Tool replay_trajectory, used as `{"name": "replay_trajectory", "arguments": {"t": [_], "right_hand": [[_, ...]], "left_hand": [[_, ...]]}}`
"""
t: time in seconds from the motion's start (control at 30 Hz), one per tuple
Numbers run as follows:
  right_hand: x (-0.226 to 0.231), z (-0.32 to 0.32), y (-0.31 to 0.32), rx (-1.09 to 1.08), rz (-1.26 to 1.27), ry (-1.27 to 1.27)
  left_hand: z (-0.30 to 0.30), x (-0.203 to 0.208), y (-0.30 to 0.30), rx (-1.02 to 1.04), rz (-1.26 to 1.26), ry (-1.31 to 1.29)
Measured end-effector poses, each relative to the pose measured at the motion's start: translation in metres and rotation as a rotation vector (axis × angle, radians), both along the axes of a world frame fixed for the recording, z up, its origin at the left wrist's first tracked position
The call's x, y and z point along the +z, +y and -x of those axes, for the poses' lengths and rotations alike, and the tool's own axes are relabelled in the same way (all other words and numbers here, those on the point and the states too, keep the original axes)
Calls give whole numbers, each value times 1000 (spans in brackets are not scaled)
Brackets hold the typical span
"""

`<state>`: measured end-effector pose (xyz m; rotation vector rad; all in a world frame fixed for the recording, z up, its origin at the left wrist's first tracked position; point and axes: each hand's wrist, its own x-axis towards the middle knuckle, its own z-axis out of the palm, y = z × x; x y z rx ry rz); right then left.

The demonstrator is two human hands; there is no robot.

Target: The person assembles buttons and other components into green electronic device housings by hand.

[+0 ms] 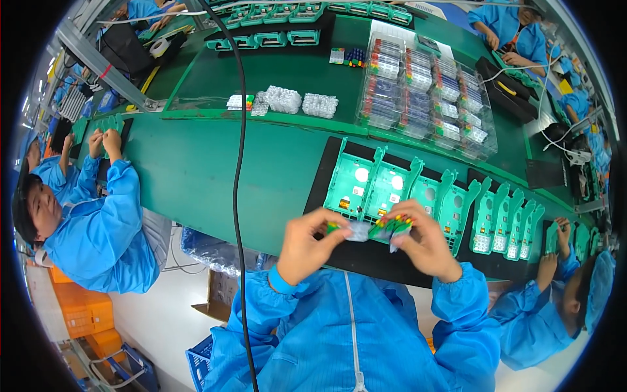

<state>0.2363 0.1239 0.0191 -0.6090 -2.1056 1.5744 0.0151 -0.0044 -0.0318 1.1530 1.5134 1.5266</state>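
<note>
My left hand (308,243) pinches one end of a pale grey keypad (357,230) with coloured keys at its edge. Between the thumb and fingers of my right hand (424,243) is a small bunch of keypads (390,226) showing red, yellow and green keys. Both hands are close together above the near edge of a black mat (323,171). Just beyond them, several green plastic housings (351,178) lie side by side on the mat, their insides facing up. My fingers cover part of the keypads.
Clear plastic trays (482,149) full of keypads stand beyond the housings. Piles of white keypads (283,100) lie at the back left. Further right are housings with keypads fitted (482,243). A black cable (242,163) hangs across the view. Co-workers (98,228) sit on both sides.
</note>
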Motion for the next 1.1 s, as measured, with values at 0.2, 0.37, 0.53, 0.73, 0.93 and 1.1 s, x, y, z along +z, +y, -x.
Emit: {"name": "replay_trajectory", "arguments": {"t": [0.2, 0.37, 0.53, 0.73, 0.93, 1.1], "right_hand": [[-5, 12, 10, 41, -431, -373], [1, 21, -1, -47, -367, -444], [-10, 18, -7, -41, -640, -441], [-3, 5, -19, 48, -692, -306], [8, 6, -20, 150, -767, -303], [1, 1, -13, 227, -697, -255]], "left_hand": [[16, 9, 13, 19, 78, 631], [6, -3, 18, 173, 125, 717], [9, 14, 16, 89, -62, 763], [5, 10, 3, -121, -24, 945], [11, 15, 3, -92, -55, 983], [6, 30, 6, -187, 22, 1112]]}}
